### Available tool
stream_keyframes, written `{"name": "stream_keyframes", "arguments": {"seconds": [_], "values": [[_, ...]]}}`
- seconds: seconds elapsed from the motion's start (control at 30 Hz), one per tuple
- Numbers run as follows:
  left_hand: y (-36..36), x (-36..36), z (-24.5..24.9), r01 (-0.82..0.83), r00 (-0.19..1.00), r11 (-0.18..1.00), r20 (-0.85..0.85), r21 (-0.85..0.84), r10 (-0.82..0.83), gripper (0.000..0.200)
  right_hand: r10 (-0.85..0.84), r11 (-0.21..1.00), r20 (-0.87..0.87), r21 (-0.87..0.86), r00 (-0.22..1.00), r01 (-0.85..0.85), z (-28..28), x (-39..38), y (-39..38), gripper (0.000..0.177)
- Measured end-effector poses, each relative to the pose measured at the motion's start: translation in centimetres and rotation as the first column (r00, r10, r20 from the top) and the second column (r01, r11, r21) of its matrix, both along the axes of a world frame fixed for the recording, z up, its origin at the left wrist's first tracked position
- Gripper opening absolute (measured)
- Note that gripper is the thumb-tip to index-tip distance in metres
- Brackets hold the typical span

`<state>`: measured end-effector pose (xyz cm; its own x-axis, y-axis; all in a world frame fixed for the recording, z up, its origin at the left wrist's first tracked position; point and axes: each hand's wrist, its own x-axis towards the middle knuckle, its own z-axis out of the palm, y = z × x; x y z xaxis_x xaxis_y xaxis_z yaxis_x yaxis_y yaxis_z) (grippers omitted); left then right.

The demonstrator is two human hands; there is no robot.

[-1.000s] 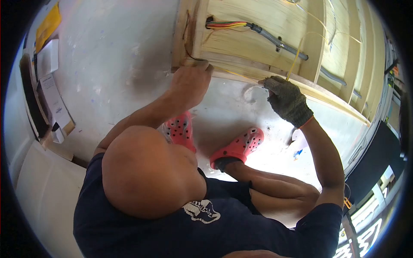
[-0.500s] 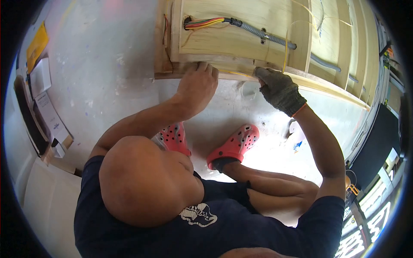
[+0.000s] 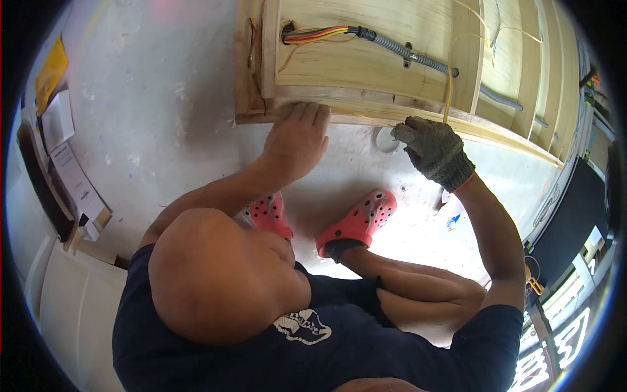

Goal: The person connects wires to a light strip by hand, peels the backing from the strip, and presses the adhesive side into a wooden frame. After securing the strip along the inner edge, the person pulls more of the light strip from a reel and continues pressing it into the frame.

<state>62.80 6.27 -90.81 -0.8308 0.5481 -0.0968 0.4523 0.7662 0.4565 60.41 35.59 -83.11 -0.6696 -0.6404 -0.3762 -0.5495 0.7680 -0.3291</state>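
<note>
Your right hand, in a dark glove, was closed on the yellow wire, thumb and fingers drawn together. From the glove the wire rose over the wooden frame; on the other side it ran along the rail toward your left hand. That one, bare, lay with its fingers side by side on the rail, near the frame's corner; whether it gripped the wire or merely rested on the wood, I cannot tell. Farther from you, a grey conduit crossed the frame, coloured wires running from its end into a hole. Your red shoes stood on the floor between your arms
</note>
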Motion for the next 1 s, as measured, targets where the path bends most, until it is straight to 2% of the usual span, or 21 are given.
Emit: {"name": "stream_keyframes", "arguments": {"seconds": [0.03,0.13,0.27,0.33,0.37,0.43,0.57,0.73,0.87,1.0], "values": [[-0.2,-0.2,0.3,-0.023,0.991,0.996,0.135,0.085,0.012,0.056,0.038,0.999,0.007,0.024,0.999,-0.038,0.4,0.0,-0.1,0.031],[-0.2,-0.6,1.2,-0.043,0.975,0.996,0.221,0.083,0.023,0.056,0.078,0.992,-0.039,0.098,0.996,-0.073,0.7,-0.3,-0.2,0.032],[0.3,-0.1,0.6,-0.034,0.995,0.998,0.094,0.06,0.028,0.058,0.023,0.999,-0.047,0.036,0.999,-0.021,-0.2,-0.5,-0.3,0.031],[0.5,0.0,0.3,0.008,1.0,1.0,0.013,-0.03,-0.007,0.06,-0.024,0.998,-0.037,0.057,0.999,0.026,-0.6,-0.4,-0.4,0.032],[0.6,-0.2,0.4,0.007,1.0,1.0,0.015,-0.026,-0.007,0.06,-0.024,0.998,-0.035,0.061,0.999,0.026,-0.6,-0.5,-0.5,0.032],[0.7,-0.4,0.8,0.018,0.999,0.997,0.031,-0.069,-0.015,0.059,-0.109,0.989,0.076,0.107,0.991,0.1,-0.7,-0.3,-0.9,0.034],[1.3,-0.6,0.7,0.035,0.997,0.998,0.064,-0.057,-0.031,0.057,-0.171,0.98,0.074,0.115,0.983,0.162,-1.1,0.0,-1.6,0.037],[2.3,-0.7,1.1,0.067,0.995,0.984,0.091,-0.168,-0.052,0.057,-0.255,0.957,0.086,0.162,0.963,0.239,-0.6,-0.2,-2.7,0.039],[2.7,-0.7,0.5,0.074,0.995,0.985,0.077,-0.153,-0.063,0.057,-0.281,0.953,0.059,0.132,0.958,0.272,-1.1,-0.1,-3.1,0.039],[3.9,-0.5,0.6,0.081,0.992,0.993,0.108,-0.08,-0.072,0.059,-0.315,0.936,0.07,0.189,0.947,0.297,-1.5,0.0,-3.2,0.04]]}}
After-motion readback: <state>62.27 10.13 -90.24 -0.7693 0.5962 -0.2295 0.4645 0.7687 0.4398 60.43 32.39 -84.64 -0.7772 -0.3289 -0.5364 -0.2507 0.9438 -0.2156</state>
